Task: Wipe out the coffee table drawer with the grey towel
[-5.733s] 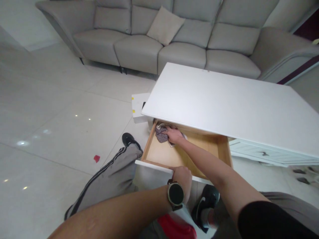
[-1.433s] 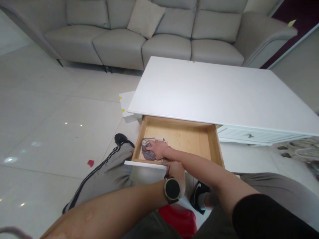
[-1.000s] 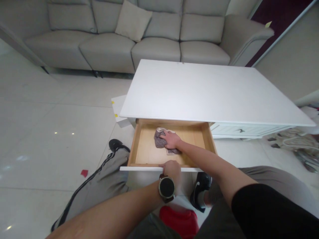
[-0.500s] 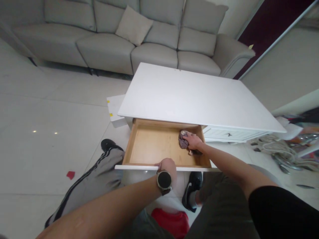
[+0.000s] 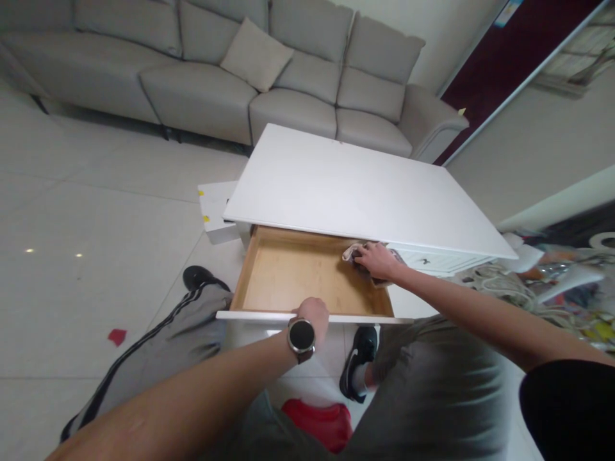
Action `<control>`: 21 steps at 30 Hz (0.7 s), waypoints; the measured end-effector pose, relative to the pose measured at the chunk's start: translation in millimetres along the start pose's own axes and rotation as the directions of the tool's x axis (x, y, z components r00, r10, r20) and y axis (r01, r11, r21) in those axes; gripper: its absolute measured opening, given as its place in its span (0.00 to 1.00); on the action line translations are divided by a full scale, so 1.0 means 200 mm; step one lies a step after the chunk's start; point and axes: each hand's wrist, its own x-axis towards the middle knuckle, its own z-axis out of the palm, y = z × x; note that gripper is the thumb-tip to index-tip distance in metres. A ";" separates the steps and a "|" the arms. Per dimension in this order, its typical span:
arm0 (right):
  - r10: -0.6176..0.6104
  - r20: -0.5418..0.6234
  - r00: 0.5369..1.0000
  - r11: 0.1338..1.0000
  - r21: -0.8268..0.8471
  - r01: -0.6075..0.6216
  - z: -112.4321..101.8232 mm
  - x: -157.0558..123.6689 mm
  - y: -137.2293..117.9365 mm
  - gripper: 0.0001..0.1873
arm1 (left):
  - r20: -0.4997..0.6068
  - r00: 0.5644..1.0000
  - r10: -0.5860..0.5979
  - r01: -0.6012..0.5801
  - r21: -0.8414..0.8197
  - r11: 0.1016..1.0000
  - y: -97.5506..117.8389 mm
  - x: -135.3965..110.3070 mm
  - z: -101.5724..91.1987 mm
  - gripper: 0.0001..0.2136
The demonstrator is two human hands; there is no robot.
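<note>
Cloth (image 5: 350, 252) shifted to drawer (image 5: 288, 282) corner, right hand (image 5: 378, 261) clutching it, left hand (image 5: 313, 313) gripping front

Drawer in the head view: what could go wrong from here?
1. The right hand presses the cloth into the far right corner of the drawer, just under the tabletop edge; if the drawer slid in, the knuckles could be pinched.
2. The left hand grips the front panel of a drawer pulled far out; leaning on it might tilt or drop it toward the shoe below.
</note>
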 end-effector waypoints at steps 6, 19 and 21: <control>0.174 0.086 0.981 0.981 -0.101 -0.165 0.18 -0.07 0.05 0.22 | 0.090 0.996 0.012 -0.028 0.185 0.982 0.01 -0.03 -0.09 0.15; 0.137 0.132 0.982 0.989 -0.071 -0.129 0.16 0.11 -0.03 0.16 | 0.132 0.991 0.010 -0.039 0.217 0.975 0.02 -0.04 -0.13 0.13; 0.150 0.152 0.977 0.988 -0.071 -0.140 0.15 0.14 -0.02 0.16 | 0.121 0.992 0.029 -0.053 0.203 0.978 0.01 -0.04 -0.13 0.13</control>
